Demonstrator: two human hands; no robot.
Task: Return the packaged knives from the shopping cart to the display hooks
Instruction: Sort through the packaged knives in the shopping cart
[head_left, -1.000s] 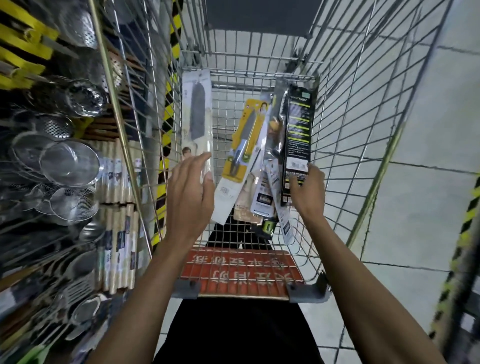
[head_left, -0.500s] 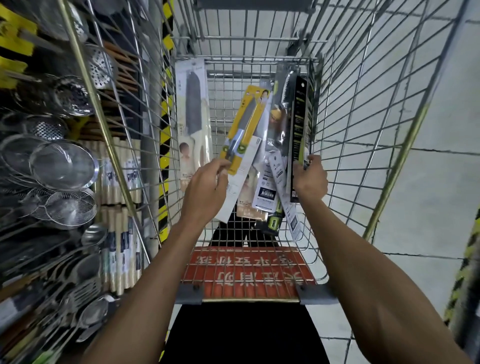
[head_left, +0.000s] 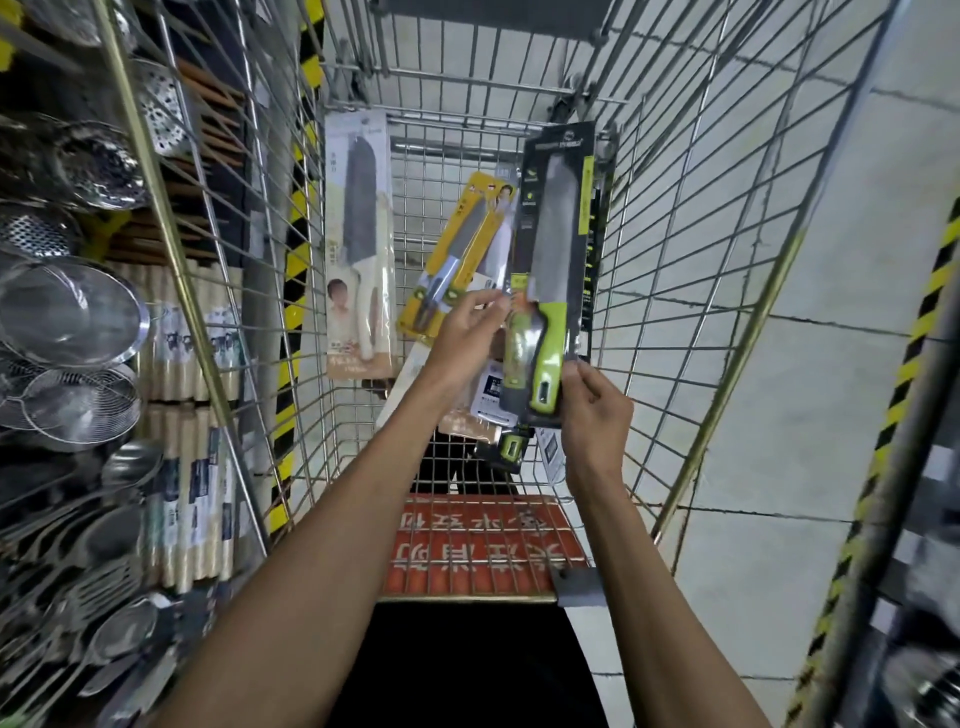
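Above the near end of the wire shopping cart (head_left: 675, 234), the right hand (head_left: 597, 410) pinches the bottom corner of a black-carded, green-handled knife pack (head_left: 556, 270), held upright. The left hand (head_left: 462, 338) pinches its left edge. It looks stiff, light and slick, so the card edges seem the safest hold. Farther in lean a yellow-carded knife (head_left: 457, 260) and a cream-carded knife (head_left: 358, 244).

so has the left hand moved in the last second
Yes. The left hand has gone right, off the white knife package by the cart wall, and now pinches the black and green knife package.
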